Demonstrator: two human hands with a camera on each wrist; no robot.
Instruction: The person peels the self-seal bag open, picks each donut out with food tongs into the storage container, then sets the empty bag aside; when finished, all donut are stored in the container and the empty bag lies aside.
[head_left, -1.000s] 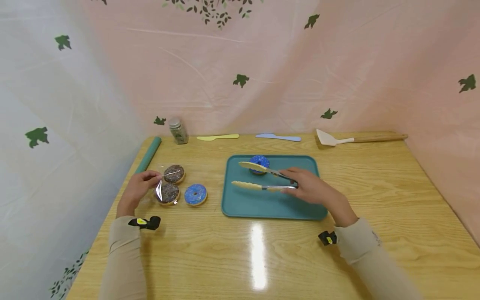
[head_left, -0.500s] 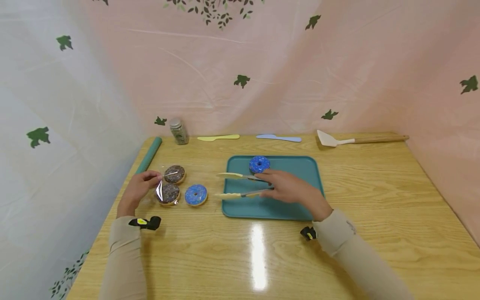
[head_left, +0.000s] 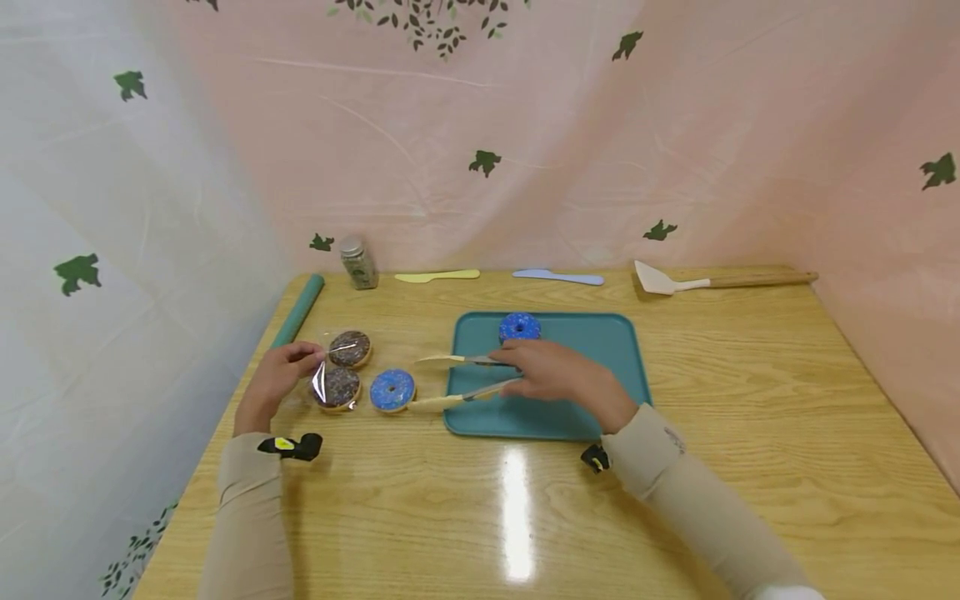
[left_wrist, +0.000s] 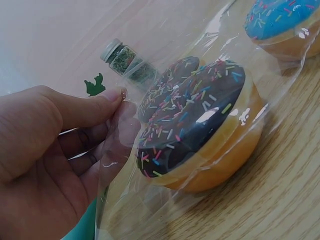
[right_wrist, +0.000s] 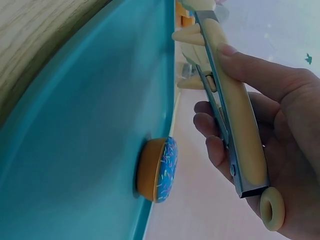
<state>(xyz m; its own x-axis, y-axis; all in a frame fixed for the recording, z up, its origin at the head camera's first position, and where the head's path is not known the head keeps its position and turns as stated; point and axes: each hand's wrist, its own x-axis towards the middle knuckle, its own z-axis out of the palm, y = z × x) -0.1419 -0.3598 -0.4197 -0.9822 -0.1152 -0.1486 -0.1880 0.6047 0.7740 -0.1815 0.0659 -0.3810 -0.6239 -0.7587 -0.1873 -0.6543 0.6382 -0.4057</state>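
My left hand pinches the edge of a clear plastic bag between thumb and fingertips. Two chocolate donuts with sprinkles, the nearer donut and the farther donut, lie under the film. A blue donut lies on the table just right of them. With my right hand I grip tongs, their arms spread. The tongs' tips point left, the lower one right at the blue donut's edge. Another blue donut sits on the teal tray, partly behind my right hand in the head view.
Along the back of the table stand a spice jar, a yellow knife, a blue knife and a spatula with a wooden handle. A green roll lies at the left edge. Patterned fabric hangs behind.
My right hand has carried the tongs left and a little down, from over the tray to the blue donut on the table. The left hand has stayed still on the bag.
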